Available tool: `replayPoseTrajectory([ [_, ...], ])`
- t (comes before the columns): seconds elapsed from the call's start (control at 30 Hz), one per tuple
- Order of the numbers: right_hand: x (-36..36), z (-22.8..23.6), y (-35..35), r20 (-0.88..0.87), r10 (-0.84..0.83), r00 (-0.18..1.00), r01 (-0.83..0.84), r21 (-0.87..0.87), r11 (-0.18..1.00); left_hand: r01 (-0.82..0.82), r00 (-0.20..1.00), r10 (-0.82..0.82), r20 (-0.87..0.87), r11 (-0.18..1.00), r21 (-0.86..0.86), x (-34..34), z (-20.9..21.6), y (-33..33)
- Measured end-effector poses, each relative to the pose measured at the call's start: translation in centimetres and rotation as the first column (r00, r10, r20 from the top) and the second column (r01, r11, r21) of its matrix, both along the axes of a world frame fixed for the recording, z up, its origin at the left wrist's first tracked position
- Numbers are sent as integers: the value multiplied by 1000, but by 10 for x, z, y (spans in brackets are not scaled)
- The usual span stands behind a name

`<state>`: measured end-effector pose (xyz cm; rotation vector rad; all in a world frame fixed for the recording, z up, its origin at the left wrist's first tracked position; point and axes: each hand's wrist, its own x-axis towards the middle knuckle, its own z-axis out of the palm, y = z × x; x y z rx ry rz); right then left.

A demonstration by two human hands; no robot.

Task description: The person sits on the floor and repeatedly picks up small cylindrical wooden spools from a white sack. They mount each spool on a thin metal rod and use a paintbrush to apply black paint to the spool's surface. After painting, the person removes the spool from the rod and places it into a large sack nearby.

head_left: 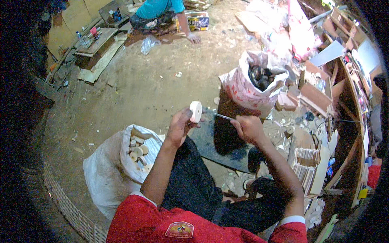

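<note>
In front of me my left hand (178, 127) grips a pale round disc (195, 112) by its edge, its flat face with a small centre hole turned to the right. To the right of it, my right hand (248, 128) is closed round a thin, pointed metal tool (223, 116). The tool's tip points left at the disc and stands a short way off it. An open white sack (101, 170) at my left holds several pale discs (139, 152). Farther off to the right stands a white sack with red print (243, 91), filled with dark round pieces (260, 77).
A dark board (231, 156) lies below my hands. Stacked thin wooden pieces (304, 162) and a wooden shelf frame (356, 133) stand at the right. A person in a blue-green shirt (158, 10) sits at the far side, one hand on the floor. A low wooden bench (97, 42) stands far left.
</note>
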<state>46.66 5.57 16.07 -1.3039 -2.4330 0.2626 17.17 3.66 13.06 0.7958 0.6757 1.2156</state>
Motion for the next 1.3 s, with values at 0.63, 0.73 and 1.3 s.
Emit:
replayPoseTrajectory([
  [0.63, -56, -39, 15, 122, 208, 970, -173, -249, 953, 47, 798, 80, -597, 980, 194, 33, -20, -12],
  [0.73, -51, -43, 15, -113, 223, 968, -245, -254, 936, -241, 717, 371, -590, 926, 290, 44, -27, -18],
  [1.3, 19, 38, -10, 75, 78, 994, -59, -231, 971, -289, 694, 569, -442, 782, 553, 100, 11, -1],
])
